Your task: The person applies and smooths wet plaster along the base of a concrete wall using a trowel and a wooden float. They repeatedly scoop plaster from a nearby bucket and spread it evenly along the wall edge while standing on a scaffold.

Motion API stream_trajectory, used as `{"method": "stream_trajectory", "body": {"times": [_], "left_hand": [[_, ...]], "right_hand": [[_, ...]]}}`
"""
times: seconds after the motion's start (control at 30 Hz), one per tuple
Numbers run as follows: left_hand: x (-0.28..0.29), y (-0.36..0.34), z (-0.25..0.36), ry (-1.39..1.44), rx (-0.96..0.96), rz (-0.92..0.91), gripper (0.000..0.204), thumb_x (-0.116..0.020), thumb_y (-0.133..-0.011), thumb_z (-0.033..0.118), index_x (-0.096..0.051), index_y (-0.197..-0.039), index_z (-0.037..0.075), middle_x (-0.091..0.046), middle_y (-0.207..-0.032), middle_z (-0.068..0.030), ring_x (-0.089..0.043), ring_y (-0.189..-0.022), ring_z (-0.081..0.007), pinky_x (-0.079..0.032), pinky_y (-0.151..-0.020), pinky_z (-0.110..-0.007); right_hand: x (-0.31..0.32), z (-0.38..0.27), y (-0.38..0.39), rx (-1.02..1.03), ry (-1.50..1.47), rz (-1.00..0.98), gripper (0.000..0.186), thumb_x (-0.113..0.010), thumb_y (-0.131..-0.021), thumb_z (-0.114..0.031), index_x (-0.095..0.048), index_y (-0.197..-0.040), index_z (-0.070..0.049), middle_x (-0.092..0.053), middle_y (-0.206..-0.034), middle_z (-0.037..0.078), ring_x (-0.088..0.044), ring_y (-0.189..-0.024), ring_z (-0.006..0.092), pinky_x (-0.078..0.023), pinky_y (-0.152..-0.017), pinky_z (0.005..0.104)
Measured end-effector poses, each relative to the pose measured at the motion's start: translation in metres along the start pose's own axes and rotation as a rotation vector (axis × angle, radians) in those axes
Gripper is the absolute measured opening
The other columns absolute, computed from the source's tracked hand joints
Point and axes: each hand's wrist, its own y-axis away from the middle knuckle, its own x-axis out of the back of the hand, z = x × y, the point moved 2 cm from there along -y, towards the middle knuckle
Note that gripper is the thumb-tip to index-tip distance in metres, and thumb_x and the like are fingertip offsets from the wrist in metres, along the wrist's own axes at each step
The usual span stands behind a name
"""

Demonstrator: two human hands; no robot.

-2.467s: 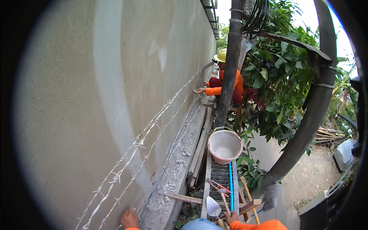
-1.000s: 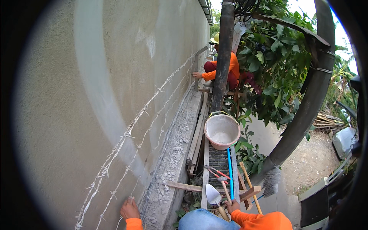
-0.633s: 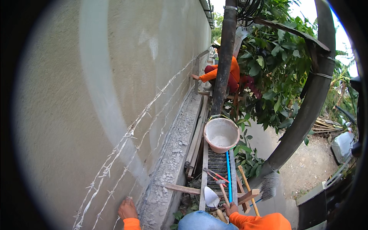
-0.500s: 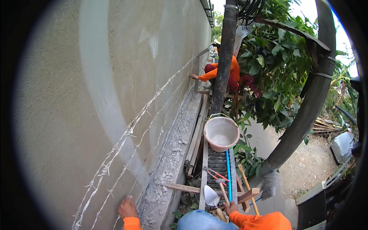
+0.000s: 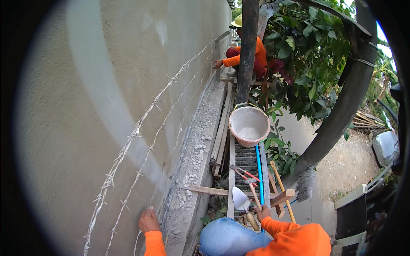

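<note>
- The person's left hand [image 5: 148,220] is low beside the wall, with its fingers bent and close together at the lowest barbed strand [image 5: 153,197]; the back of the hand hides the grip, so one cannot tell whether the wire is pinched.
- This strand runs along the wall [image 5: 128,77], and two more barbed strands [image 5: 137,130] stretch to the left of it.
- The right hand [image 5: 262,212] is closed around the wooden handle of a hammer [image 5: 255,194], whose head points away from the person.
- Just to the left of the hammer there is a trowel [image 5: 241,199] with a pale blade; its wooden handle is near the person's knee in blue cloth [image 5: 230,237].
- Cutters with red handles [image 5: 245,173] lie just beyond the hammer head, on a narrow slatted platform [image 5: 244,155], and a blue pipe [image 5: 259,166] runs along its right side.
- Farther along the platform stands a round bucket [image 5: 250,141], with whitish material inside.
- Between wall and platform, a concrete ledge [image 5: 188,181] carries broken rubble.
- At the far end a co-worker in orange sleeves and yellow helmet [image 5: 237,21] crouches behind a dark pole [image 5: 247,51], one hand [image 5: 218,64] near the wires.
</note>
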Motion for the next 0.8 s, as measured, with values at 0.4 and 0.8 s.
{"method": "stream_trajectory", "body": {"times": [0.4, 0.8], "left_hand": [[0.023, 0.003, -0.002, 0.119, 0.014, 0.006, 0.027, -0.062, -0.092, 0.019, -0.072, -0.107, -0.001, -0.068, -0.098, -0.0273, -0.066, -0.089, -0.0448, -0.052, -0.080, -0.049], [0.007, 0.004, -0.013, 0.157, 0.014, -0.055, 0.016, -0.062, -0.085, -0.001, -0.072, -0.097, -0.006, -0.067, -0.091, -0.0270, -0.065, -0.084, -0.0441, -0.050, -0.077, -0.047]], "right_hand": [[0.011, -0.015, 0.007, -0.066, 0.016, -0.073, 0.055, -0.070, -0.085, -0.053, -0.056, -0.105, -0.003, -0.069, -0.094, 0.026, -0.065, -0.094, 0.0463, -0.050, -0.082, 0.0506], [0.014, -0.019, 0.006, -0.064, 0.007, -0.080, 0.053, -0.072, -0.083, -0.050, -0.056, -0.098, -0.002, -0.068, -0.088, 0.026, -0.066, -0.088, 0.0448, -0.050, -0.078, 0.0494]]}}
